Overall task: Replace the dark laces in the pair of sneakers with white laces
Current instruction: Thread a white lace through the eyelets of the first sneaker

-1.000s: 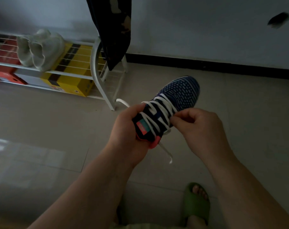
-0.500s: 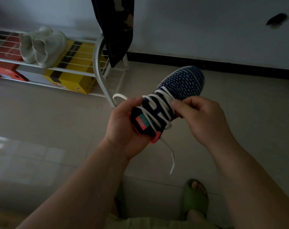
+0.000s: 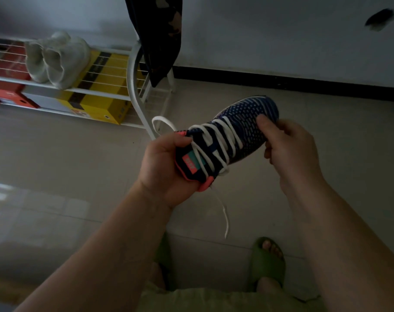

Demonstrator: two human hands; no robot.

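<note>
A white rack (image 3: 133, 70) with boxes fills the upper left. At frame centre, the left hand (image 3: 163, 167) grips the sneaker (image 3: 227, 140) by its heel; the right hand (image 3: 288, 149) curls round the toe. The white lace (image 3: 216, 140) is threaded, one end dangling below.

The sneaker (image 3: 232, 140) is held above the floor (image 3: 78, 167) between the hands: left hand (image 3: 162, 167) at its heel, right hand (image 3: 290, 149) at its toe. Behind and left stands a shoe rack (image 3: 133, 86) bearing shoes (image 3: 56, 57) over boxes (image 3: 96, 95).
</note>
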